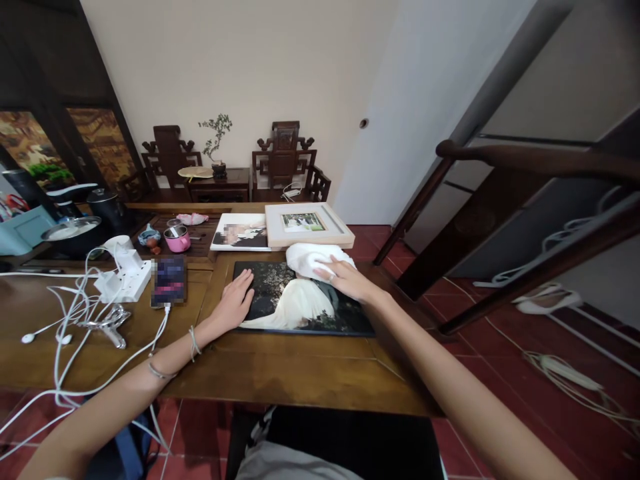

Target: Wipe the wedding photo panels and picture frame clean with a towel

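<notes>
A dark photo panel (265, 283) with a flowing white gown in its picture lies flat on the wooden table, its long side toward me. My left hand (236, 300) rests flat on the panel's left edge, fingers stretched out. Near the panel's upper right part, my right hand (347, 277) presses on a bunched white cloth (313, 259), its fingers over the cloth. The cloth covers some of the picture's top edge. Just behind the panel lie a white-framed photo (310, 225) and, partly under it, another white-edged picture (240, 232).
A power strip (131, 280) with tangled white cables and a plugged-in phone (169, 280) sit on the table's left. Beyond them are a pink cup (177, 238) and a dark pot (73, 235). A wooden chair (425, 260) stands close at the right.
</notes>
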The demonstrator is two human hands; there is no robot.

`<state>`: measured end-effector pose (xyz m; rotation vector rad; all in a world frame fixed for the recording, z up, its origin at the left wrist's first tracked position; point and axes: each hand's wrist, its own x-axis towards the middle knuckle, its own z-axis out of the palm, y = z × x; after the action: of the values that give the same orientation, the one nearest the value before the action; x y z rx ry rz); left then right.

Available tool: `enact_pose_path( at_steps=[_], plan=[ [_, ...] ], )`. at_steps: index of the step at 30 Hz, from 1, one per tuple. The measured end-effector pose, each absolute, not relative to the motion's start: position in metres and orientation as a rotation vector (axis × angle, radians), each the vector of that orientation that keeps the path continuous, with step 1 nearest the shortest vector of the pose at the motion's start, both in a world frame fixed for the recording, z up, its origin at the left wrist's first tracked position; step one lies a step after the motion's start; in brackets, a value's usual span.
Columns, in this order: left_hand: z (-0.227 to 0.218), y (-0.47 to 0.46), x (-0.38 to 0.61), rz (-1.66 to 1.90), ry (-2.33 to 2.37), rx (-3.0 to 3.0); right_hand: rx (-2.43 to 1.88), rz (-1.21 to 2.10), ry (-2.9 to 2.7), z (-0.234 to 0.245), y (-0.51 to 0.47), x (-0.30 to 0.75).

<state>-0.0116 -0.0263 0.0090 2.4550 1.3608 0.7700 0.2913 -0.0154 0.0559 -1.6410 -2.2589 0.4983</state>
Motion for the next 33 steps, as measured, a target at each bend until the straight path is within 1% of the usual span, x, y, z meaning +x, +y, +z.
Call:
enact_pose_path(
  at_steps=[3, 5, 12, 15, 18, 23, 27, 30, 33],
  plan=[
    [0.009, -0.027, -0.011, 0.779, 1.37, 2.452, -1.667, 0.491, -2.242, 0.055, -0.012, 0.292],
    [0.009, -0.027, -0.012, 0.79, 1.361, 2.454, -1.658, 0.483, -2.267, 0.054, -0.027, 0.292],
    [0.005, -0.025, -0.01, 0.871, 1.32, 2.454, -1.48, 0.518, -2.47, 0.058, -0.14, 0.291],
    [0.004, -0.025, -0.01, 0.878, 1.32, 2.454, -1.436, 0.579, -2.519, 0.063, -0.163, 0.29],
    [0.005, -0.025, -0.011, 0.857, 1.327, 2.459, -1.44, 0.604, -2.494, 0.063, -0.145, 0.293],
    [0.009, -0.025, -0.012, 0.804, 1.319, 2.479, -1.62, 0.579, -2.255, 0.057, -0.06, 0.3],
    [0.011, -0.027, -0.012, 0.801, 1.328, 2.469, -1.582, 0.596, -2.158, 0.063, -0.006, 0.299],
    [0.011, -0.028, -0.012, 0.827, 1.337, 2.458, -1.585, 0.599, -2.173, 0.064, -0.001, 0.297],
    [0.011, -0.029, -0.011, 0.836, 1.343, 2.447, -1.657, 0.558, -2.203, 0.057, -0.031, 0.297]
  ],
)
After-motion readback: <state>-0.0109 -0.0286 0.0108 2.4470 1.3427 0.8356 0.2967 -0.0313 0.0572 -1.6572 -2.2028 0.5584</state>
